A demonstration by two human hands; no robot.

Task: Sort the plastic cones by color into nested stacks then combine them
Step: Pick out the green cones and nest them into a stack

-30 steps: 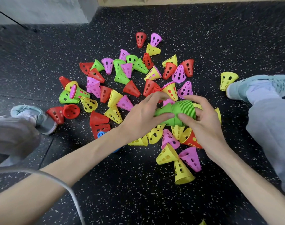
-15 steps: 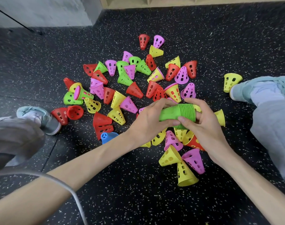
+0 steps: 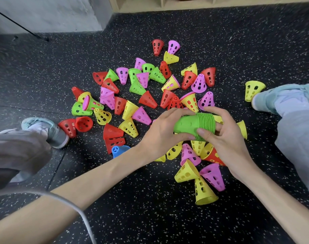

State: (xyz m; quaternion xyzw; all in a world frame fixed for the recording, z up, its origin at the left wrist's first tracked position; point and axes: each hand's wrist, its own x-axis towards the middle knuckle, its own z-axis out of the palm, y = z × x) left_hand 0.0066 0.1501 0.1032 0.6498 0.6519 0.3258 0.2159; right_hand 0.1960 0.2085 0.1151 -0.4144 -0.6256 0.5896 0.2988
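Left hand (image 3: pixel 161 131) and right hand (image 3: pixel 226 136) together hold a nested green stack (image 3: pixel 196 125) on its side, just above the middle of the pile: the left hand's fingers curl round the narrow, tip end, while the right hand's thumb and fingers wrap the ribbed band of rims at the wide end. The count of cones in the stack cannot be read exactly, though a dense run of rims shows (roughly a dozen). This appears to be the only colour stack well under way, so the sorting is judged to be at an early stage. On the speckled black floor (image 3: pixel 150 208), loose green cones (image 3: pixel 137 88) lie beyond the hands, with another at the left edge of the pile (image 3: pixel 78 109), so the green stack is itself not yet complete. Red cones (image 3: pixel 113 132), yellow cones (image 3: pixel 204 191) and pink cones (image 3: pixel 212 176) lie scattered singly or loosely overlapped; a few chance pairings mix colours, such as a pink cone seated in a yellow one (image 3: pixel 189 100). A single blue cone (image 3: pixel 120 150) lies just beside the left forearm, and one yellow cone (image 3: pixel 253 89) sits apart, touching the right shoe (image 3: pixel 271 98). Remaining, by this judgement: the last greens, three or four further colour stacks, then the final combining.
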